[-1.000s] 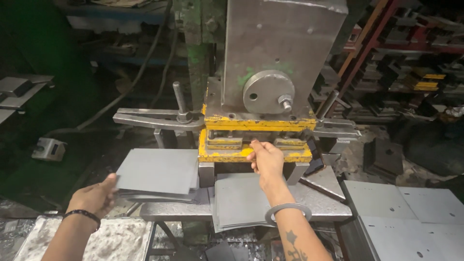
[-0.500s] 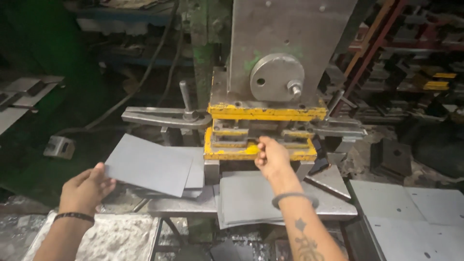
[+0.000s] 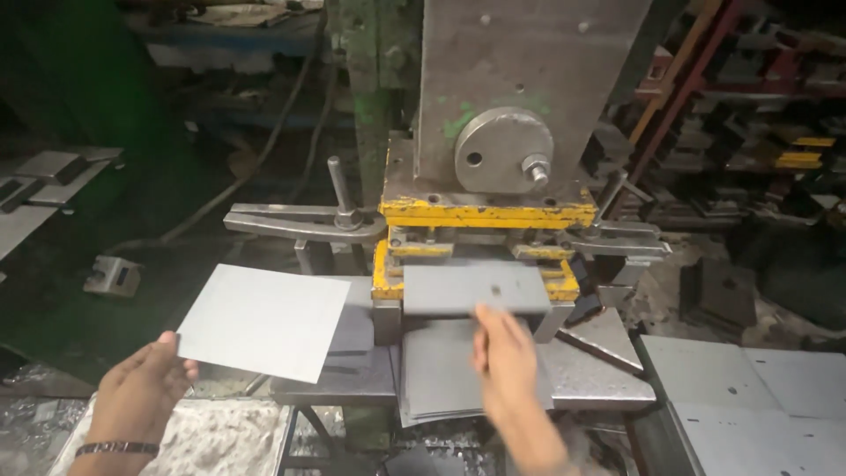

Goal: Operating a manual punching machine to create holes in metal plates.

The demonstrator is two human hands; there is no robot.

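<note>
My left hand [image 3: 141, 388] holds a flat grey metal sheet [image 3: 264, 322] by its near left corner, raised over the left side of the press table. My right hand [image 3: 507, 366] is blurred by motion, and its fingers grip the lower edge of a second grey sheet with a small hole [image 3: 458, 289]. That sheet stands tilted in front of the yellow die [image 3: 485, 213] of the grey press [image 3: 529, 79]. Below my right hand a stack of grey sheets [image 3: 436, 370] lies on the table.
More grey sheets [image 3: 731, 370] lie at the right. A metal clamp arm with an upright pin [image 3: 300, 220] sticks out left of the die. Racks with metal parts [image 3: 749, 115] stand at the back right. A rough grey slab [image 3: 229, 441] lies at the bottom left.
My left hand has lifted its sheet off the left pile and raised it. My right hand has drawn back from the die toward me, bringing the holed sheet out.
</note>
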